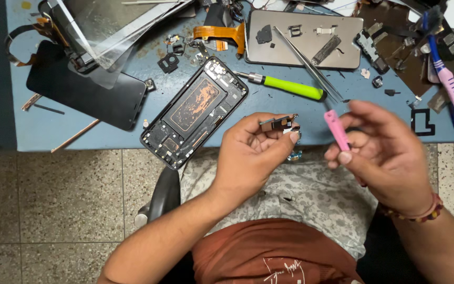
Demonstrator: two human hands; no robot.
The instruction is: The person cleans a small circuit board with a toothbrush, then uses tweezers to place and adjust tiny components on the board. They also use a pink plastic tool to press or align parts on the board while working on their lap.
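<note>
The left hand (253,150) pinches a small metal part (278,123) above the desk (106,139) edge, its long axis level, while the right hand (382,152), just beside, grips a pink tool (336,130) pointing up.

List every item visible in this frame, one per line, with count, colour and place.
opened phone frame: 1, black, table's near edge, centre
small component: 1, grey metal, in left hand
pink tool: 1, pink, in right hand
screwdriver: 1, green handle, behind the hands
tweezers: 1, silver, across the back cover
back cover: 1, silver, table rear
screen panel: 1, black, left
toothbrush: 1, pink and blue, right
flex cable: 1, orange, rear centre
table: 1, blue
left hand: 1
right hand: 1
</note>
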